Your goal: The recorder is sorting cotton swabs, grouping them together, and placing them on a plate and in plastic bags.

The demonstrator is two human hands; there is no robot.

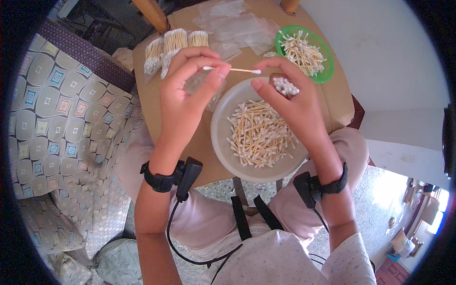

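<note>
My left hand (179, 102) pinches a single cotton swab (243, 71) between thumb and forefinger, its stick lying almost level. Curled around a bunch of cotton swabs (286, 87), my right hand (304, 107) keeps their white tips gathered in its palm. The right thumb and forefinger are parted, close to the free end of the single swab. Below both hands a wide whitish bowl (219, 147) holds a loose heap of cotton swabs (260, 135) with wooden sticks. The right hand partly covers the bowl's far right side.
Bagged bundles of swabs (175, 40) stand at the far left of the brown tabletop (199, 159). Clear plastic bags (237, 34) lie along the back. A green bowl (329, 71) of loose swabs sits far right. A patterned fabric-covered seat (71, 123) is at left.
</note>
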